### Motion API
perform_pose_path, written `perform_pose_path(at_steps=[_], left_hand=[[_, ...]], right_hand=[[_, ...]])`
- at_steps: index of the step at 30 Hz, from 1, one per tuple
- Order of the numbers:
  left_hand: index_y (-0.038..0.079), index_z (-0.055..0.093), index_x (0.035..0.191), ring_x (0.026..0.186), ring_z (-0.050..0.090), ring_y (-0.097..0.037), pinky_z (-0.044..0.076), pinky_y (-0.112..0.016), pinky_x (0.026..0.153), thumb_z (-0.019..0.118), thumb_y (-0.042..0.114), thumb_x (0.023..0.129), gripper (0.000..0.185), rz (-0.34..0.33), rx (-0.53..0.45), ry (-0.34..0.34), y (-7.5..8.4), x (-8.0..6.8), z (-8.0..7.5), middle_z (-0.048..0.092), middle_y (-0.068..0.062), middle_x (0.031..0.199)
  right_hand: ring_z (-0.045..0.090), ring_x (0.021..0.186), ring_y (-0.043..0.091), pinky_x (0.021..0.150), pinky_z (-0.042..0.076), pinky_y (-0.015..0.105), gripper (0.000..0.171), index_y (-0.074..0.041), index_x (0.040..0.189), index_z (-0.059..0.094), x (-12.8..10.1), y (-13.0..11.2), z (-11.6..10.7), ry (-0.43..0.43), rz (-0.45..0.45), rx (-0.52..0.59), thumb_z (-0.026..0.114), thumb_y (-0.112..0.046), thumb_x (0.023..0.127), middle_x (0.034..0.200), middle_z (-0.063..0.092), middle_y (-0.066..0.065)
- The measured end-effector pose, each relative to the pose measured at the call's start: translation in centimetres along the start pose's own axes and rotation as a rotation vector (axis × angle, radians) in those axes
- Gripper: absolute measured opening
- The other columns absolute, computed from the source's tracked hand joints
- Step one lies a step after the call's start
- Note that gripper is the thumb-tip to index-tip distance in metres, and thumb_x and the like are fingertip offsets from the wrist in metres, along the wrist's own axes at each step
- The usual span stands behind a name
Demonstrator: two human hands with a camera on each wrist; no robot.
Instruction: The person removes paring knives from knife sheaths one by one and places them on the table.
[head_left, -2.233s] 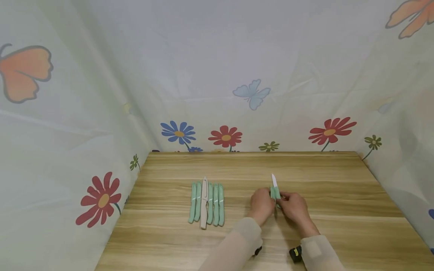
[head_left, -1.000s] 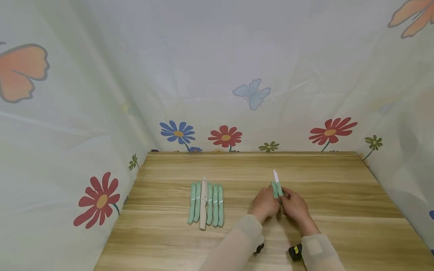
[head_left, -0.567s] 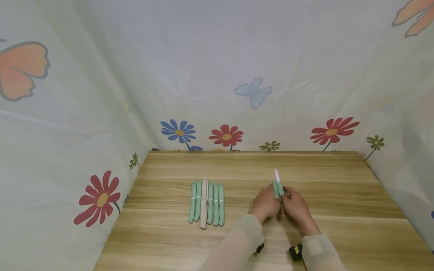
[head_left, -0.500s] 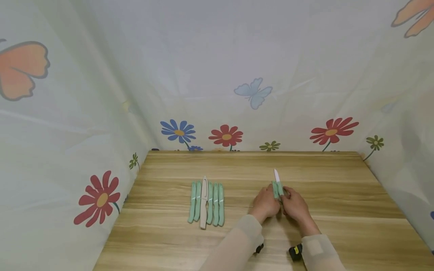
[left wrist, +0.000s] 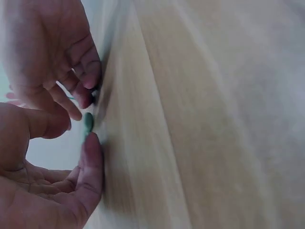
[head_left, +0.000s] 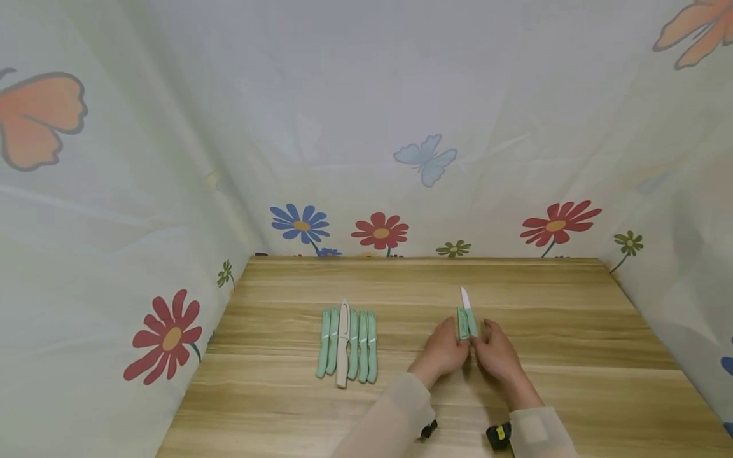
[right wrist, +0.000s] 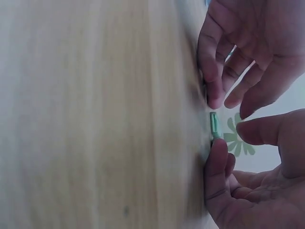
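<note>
A paring knife [head_left: 471, 322] with a pale blade and green handle lies on the table, its tip pointing away. Along its left side is a green sheath [head_left: 462, 324]. My left hand [head_left: 446, 348] rests to the left of the sheath, fingers parted and thumb apart from them. My right hand [head_left: 497, 353] is right of the handle, index finger and thumb spread. In the left wrist view a rounded green end [left wrist: 88, 121] shows between both hands; in the right wrist view a green slotted end [right wrist: 214, 125] shows near the fingertips. Neither hand visibly grips anything.
On the left of the wooden table [head_left: 275, 407] lies a row of several green sheathed knives [head_left: 372, 350], with one longer beige sheathed knife [head_left: 342, 356] among them. A flower-printed curtain [head_left: 343, 127] stands at the back and sides.
Both hands have loosened from the knife and sheath, the right index finger and thumb now spread. Earlier they held the two pieces close together and moved them slightly away. The row at left is unchanged.
</note>
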State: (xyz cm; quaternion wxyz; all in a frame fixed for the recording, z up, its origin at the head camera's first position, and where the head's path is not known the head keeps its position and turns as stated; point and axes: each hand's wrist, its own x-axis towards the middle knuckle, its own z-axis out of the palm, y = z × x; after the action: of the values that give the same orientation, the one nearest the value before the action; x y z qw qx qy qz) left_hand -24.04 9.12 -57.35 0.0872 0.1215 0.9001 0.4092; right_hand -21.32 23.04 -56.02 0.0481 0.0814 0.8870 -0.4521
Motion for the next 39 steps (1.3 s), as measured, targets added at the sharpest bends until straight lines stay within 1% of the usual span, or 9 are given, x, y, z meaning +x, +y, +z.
perform_pose_path(at_steps=[4,7,9,14,16,19,26,34,39], left_hand=[[0.004,0.051,0.145,0.091,0.06,-0.008,0.052,-0.024,0.082,0.068,0.018,0.091,0.059,-0.032,-0.131,-0.001,-0.8,-0.8,-0.1,0.068,0.0,0.104],[0.001,0.048,0.149,0.079,0.056,-0.004,0.05,-0.022,0.074,0.071,0.019,0.09,0.066,-0.061,-0.197,0.021,-1.2,-1.6,-0.3,0.063,0.006,0.09],[0.001,0.048,0.149,0.077,0.054,-0.004,0.048,-0.022,0.073,0.07,0.019,0.091,0.065,-0.066,-0.212,0.038,-1.5,-2.3,-0.7,0.06,0.007,0.089],[0.003,0.048,0.149,0.084,0.054,-0.007,0.049,-0.025,0.076,0.069,0.023,0.093,0.063,-0.091,-0.232,0.044,-2.1,-4.2,-2.0,0.06,0.003,0.098],[0.004,0.047,0.151,0.09,0.056,-0.008,0.051,-0.028,0.079,0.069,0.024,0.094,0.064,-0.104,-0.247,0.038,-2.3,-5.0,-2.7,0.061,0.001,0.103],[0.007,0.046,0.151,0.098,0.06,-0.012,0.053,-0.032,0.082,0.069,0.026,0.094,0.064,-0.115,-0.261,0.047,-2.6,-6.2,-3.7,0.064,0.0,0.11],[0.006,0.046,0.151,0.114,0.061,-0.025,0.055,-0.044,0.091,0.066,0.027,0.097,0.061,-0.109,-0.271,0.104,-3.5,-9.1,-5.6,0.063,-0.008,0.124],[0.004,0.046,0.151,0.13,0.053,-0.036,0.05,-0.059,0.101,0.067,0.025,0.094,0.064,-0.147,-0.224,0.244,-4.0,-11.7,-7.3,0.056,-0.015,0.141],[0.003,0.043,0.154,0.143,0.042,-0.043,0.041,-0.066,0.112,0.067,0.022,0.094,0.068,-0.179,-0.239,0.318,-4.2,-12.9,-8.1,0.045,-0.022,0.155]], right_hand=[[0.066,0.097,0.039,0.086,0.055,0.047,0.071,0.014,0.155,0.021,-0.7,0.1,0.3,0.007,-0.001,-0.039,0.056,-0.02,0.104,0.111,0.067,0.032],[0.055,0.126,0.053,0.107,0.046,0.063,0.073,0.013,0.156,0.018,-1.5,0.0,0.5,-0.001,0.006,-0.049,0.055,-0.023,0.105,0.13,0.059,0.041],[0.049,0.134,0.055,0.111,0.042,0.065,0.074,0.013,0.157,0.016,-2.0,-0.2,0.7,-0.018,0.016,-0.022,0.054,-0.024,0.105,0.136,0.054,0.044],[0.068,0.091,0.037,0.078,0.056,0.04,0.067,0.009,0.156,0.025,-3.6,-1.5,1.4,-0.04,0.048,0.126,0.056,-0.022,0.105,0.122,0.064,0.034],[0.063,0.072,0.023,0.063,0.051,0.031,0.061,0.005,0.154,0.033,-4.2,-2.2,1.9,-0.04,0.06,0.193,0.057,-0.02,0.105,0.111,0.065,0.024],[0.056,0.062,0.015,0.056,0.049,0.027,0.054,0.003,0.15,0.041,-4.8,-3.1,2.9,-0.048,0.062,0.289,0.059,-0.016,0.104,0.098,0.062,0.013],[0.064,0.085,0.018,0.073,0.062,0.033,0.043,0.006,0.142,0.052,-5.9,-4.6,5.5,-0.095,0.074,0.517,0.057,-0.007,0.102,0.1,0.063,0.011],[0.072,0.099,0.02,0.087,0.063,0.036,0.04,0.012,0.138,0.055,-7.2,-6.6,7.6,-0.119,0.047,0.647,0.058,-0.008,0.103,0.119,0.07,0.025],[0.07,0.115,0.03,0.095,0.061,0.037,0.043,0.011,0.141,0.052,-7.6,-7.4,8.8,-0.172,0.016,0.684,0.058,-0.011,0.104,0.132,0.065,0.029]])
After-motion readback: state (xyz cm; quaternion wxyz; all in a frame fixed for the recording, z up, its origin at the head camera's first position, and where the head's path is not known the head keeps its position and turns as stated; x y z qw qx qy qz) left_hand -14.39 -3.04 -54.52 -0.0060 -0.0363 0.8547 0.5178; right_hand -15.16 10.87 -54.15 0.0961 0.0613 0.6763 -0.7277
